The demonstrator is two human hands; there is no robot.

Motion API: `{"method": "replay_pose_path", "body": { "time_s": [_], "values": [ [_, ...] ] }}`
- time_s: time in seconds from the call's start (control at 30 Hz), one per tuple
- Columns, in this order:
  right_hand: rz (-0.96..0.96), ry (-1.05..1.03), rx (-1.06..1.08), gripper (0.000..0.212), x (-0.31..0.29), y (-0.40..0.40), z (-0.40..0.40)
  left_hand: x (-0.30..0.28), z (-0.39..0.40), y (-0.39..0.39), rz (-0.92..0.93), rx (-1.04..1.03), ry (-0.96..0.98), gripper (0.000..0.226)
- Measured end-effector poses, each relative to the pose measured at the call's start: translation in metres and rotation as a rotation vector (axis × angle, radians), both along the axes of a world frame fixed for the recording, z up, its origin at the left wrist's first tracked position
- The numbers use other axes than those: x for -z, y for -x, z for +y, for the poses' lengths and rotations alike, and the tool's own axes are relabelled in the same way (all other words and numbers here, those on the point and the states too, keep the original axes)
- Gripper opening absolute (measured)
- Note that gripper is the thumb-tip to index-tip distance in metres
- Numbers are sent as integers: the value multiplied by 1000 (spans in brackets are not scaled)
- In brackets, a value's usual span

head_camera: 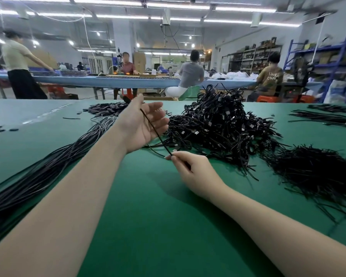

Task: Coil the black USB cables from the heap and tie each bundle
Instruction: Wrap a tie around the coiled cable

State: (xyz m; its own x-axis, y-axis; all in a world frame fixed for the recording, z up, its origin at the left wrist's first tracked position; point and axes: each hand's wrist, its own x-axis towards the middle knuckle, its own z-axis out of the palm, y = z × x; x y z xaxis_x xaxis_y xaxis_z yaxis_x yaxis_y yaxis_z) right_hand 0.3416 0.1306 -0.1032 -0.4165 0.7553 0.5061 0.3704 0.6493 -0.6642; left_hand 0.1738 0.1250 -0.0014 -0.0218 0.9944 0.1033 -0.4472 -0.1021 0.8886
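Green table (148,216), straight cables (48,166) left, ties (318,172) right, heap (218,126) ahead

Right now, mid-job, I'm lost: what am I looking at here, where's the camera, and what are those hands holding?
There is no machine: a person works with bare hands, and the one picture comes from a camera on their head, looking forward and down. The left hand is palm up with fingers relaxed; a black cable runs across it from the thumb. The right hand pinches that same cable lower down. On the green table lie a heap of coiled bundles, long straight cables on the left and thin black ties on the right. Other workers sit at a bench behind.
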Motion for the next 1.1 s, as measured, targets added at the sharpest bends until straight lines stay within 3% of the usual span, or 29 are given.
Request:
{"method": "replay_pose_path", "body": {
  "time_s": [0.07,0.13,0.2,0.3,0.33,0.4,0.47,0.57,0.6,0.67,0.73,0.77,0.83,0.9,0.93,1.03,1.1],
  "values": [
    [12,95,-11,22,1,-2,4,-8,-4,-2,-108,25,-45,55],
    [49,136,21,21,-1,-3,6,-13,-8,0,-47,203,-43,56],
    [135,135,79,19,-3,-5,8,-14,-14,3,301,458,63,54],
    [184,61,88,20,-4,-5,7,-2,-17,-7,1024,657,305,66],
    [162,9,93,17,-4,-4,5,3,-16,-12,1159,636,367,74],
    [124,-91,132,15,-5,-3,1,8,-11,-19,1223,492,416,80],
    [153,-143,152,20,-7,-3,-2,6,-11,-21,1328,312,389,77],
    [173,-203,131,23,-9,1,-10,3,-9,-19,1676,76,289,72],
    [172,-203,105,21,-8,3,-13,2,-9,-18,1662,-12,243,71],
    [142,-160,1,19,-5,7,-16,-1,-6,-15,1389,-196,65,72],
    [64,-79,-99,19,0,9,-15,-11,-3,-11,807,-224,-86,68],
    [37,-30,-121,19,1,9,-13,-18,-4,-7,494,-134,-133,64],
    [70,83,-98,21,1,7,-6,-29,-10,2,108,81,-214,58],
    [147,142,0,29,-2,1,3,-35,-21,8,123,266,-213,50],
    [169,130,69,33,-4,-2,7,-35,-24,11,252,359,-159,47],
    [248,18,224,38,-9,-9,12,-21,-27,-1,934,607,206,61],
    [282,-93,254,36,-11,-5,8,-6,-19,-15,1152,538,376,69]
  ]
}}
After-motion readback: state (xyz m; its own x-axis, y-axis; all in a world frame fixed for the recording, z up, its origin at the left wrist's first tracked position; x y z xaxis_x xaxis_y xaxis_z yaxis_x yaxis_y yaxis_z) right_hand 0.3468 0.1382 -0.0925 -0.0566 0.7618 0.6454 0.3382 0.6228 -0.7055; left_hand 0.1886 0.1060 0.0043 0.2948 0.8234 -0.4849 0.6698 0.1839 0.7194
